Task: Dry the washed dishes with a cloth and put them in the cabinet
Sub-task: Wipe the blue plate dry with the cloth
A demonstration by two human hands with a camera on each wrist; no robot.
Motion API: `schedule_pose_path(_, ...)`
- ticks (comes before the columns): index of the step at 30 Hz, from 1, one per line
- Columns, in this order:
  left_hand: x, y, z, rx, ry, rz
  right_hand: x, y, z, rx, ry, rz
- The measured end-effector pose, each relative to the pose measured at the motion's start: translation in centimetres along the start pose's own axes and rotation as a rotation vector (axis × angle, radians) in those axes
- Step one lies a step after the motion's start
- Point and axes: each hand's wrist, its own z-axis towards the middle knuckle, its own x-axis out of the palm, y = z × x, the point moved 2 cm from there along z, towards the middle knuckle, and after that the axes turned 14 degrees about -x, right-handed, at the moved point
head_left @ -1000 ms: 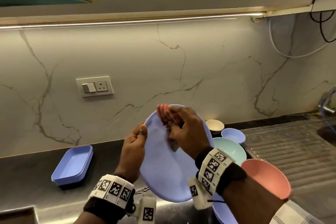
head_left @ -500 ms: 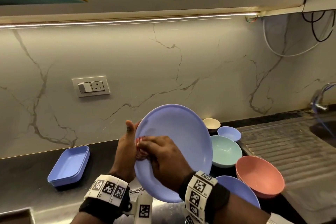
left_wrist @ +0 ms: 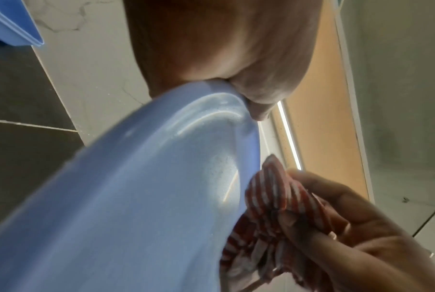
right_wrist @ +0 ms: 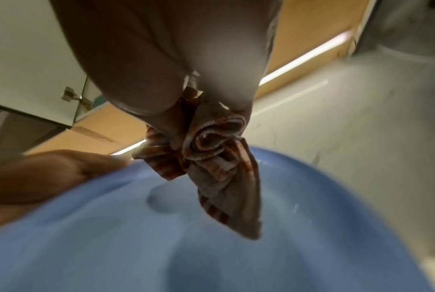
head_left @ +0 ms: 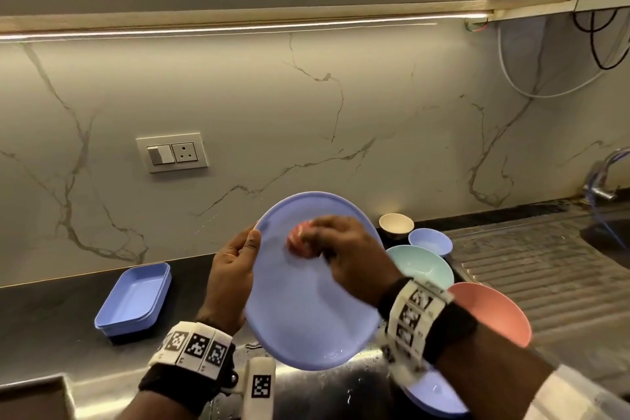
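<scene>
Left hand (head_left: 231,269) grips blue plate (head_left: 306,310) at its rim; right hand (head_left: 347,256) pinches striped cloth (head_left: 298,240) against it.

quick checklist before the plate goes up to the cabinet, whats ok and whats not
1. Left hand grip on the blue plate: ok, thumb on the face at the left rim, plate held up off the counter.
2. Right hand holds the striped cloth bunched against the plate: ok.
3. Plate dry: not ok, droplets show near its lower rim in the head view.
4. Back of the plate dry: cannot tell, mostly hidden.
5. Cabinet open for the plate: cannot tell, only its underside shows.
6. Other dishes done: not ok, the pink bowl and teal bowl sit on the counter.
</scene>
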Motion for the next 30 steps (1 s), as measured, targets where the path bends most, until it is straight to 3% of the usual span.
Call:
schedule_pose_path(4,0.5,-0.9,-0.4,0.031,0.034,0.11,-2.8,-4.6,0.8,-0.126,0.124,-0.44)
schedule_pose_path(7,1.1,-1.6,-0.6,0.046,0.073,0.133,-3.4,-5.9,0.6,-0.307,0.227,-0.54)
schedule_pose_path(10,1.6,-2.4,-0.9,0.062,0.105,0.111,-3.4,-6.7,-0.9,-0.291,0.226,-0.591)
schedule_pose_path(18,0.1,-3.0,-0.8,0.102,-0.01,-0.043,-1.8,-6.3,-7.9,0.177,0.091,-0.378)
schedule_pose_path(23,-1.1,-3.2,-0.2,0.142,-0.096,-0.064,1.4,-2.8,-11.5,0.289,0.25,-0.203)
schedule_pose_path(26,-1.3,-3.1,0.0,0.15,-0.114,-0.034,1.1,-0.9,-10.6,0.3,0.332,-0.041)
schedule_pose_path(30,-1.1,-3.1,-0.1,0.142,-0.096,-0.008,-2.1,-0.4,-4.2,0.19,-0.018,0.058)
